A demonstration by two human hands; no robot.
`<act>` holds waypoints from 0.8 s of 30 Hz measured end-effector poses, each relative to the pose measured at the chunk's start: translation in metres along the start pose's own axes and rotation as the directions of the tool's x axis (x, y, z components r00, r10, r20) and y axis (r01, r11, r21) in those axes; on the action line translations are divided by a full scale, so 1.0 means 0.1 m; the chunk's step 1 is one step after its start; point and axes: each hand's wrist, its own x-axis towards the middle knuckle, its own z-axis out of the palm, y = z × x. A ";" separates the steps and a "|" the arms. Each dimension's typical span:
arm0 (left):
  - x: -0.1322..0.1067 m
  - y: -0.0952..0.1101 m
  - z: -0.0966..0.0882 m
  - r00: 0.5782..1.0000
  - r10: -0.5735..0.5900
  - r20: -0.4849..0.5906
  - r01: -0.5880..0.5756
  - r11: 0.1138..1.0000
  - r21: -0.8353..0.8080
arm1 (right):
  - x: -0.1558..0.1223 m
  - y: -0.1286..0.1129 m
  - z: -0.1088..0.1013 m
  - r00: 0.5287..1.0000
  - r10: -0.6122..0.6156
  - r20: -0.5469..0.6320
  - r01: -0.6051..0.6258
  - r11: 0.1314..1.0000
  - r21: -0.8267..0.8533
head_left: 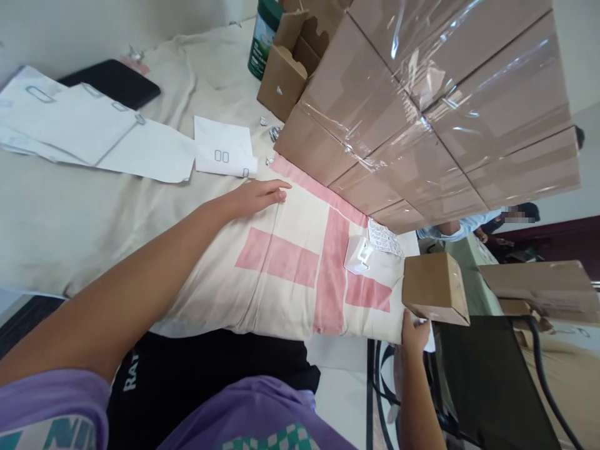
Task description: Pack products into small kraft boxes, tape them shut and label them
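Note:
My left hand [257, 195] lies flat with fingers stretched out on a cream cloth with pink rectangles [290, 262] covering the table. My right hand [415, 331] reaches past the table's edge and grips a small brown cardboard box [435, 287] from below. A clear plastic packet [359, 255] and a blister sheet [384, 237] lie on the cloth between the hands, beside the box.
A tall stack of shrink-wrapped brown cartons [431, 106] fills the right of the table. Open small boxes [288, 69], a green canister [265, 34], white sheets [94, 134] and a black tablet [115, 81] lie further back. Another person [462, 226] sits beyond the cartons. Dark chair [487, 381] at right.

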 end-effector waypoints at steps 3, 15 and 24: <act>-0.02 0.05 0.00 1.000 -0.031 0.001 0.031 0.992 0.125 | -0.01 -0.02 -0.02 0.994 0.098 0.037 -0.093 0.988 -0.120; 0.03 0.08 0.07 0.992 0.114 0.046 -0.122 0.951 0.284 | -0.49 -1.90 -0.12 0.939 -0.342 -0.040 0.344 0.926 0.156; -0.02 0.09 0.02 0.986 0.146 -0.074 -0.127 0.968 0.216 | -0.45 -5.15 0.83 0.481 -0.876 -0.010 0.760 0.411 0.504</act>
